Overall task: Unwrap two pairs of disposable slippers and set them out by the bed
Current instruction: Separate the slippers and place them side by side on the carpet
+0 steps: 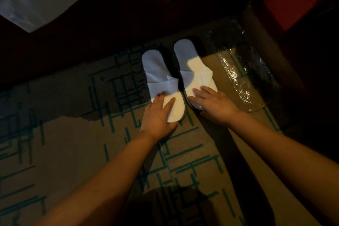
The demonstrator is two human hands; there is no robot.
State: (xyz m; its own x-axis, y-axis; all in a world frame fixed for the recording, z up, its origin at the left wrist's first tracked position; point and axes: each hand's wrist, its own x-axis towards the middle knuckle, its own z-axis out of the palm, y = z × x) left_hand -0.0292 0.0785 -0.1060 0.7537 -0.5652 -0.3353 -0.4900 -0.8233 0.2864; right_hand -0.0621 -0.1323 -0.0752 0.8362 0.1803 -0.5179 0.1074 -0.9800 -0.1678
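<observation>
My left hand lies flat, fingers spread, on the near end of the left slipper; my right hand lies just as flat on the right slipper, clamping nothing. The pair sits side by side on the patterned carpet, long axes running away from me toward the bed's dark edge. The clear plastic wrapper lies just right, nearer my right hand.

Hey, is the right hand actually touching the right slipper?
Touching. The head view shows the right hand lying flat, fingers spread, on the near end of the right slipper.
</observation>
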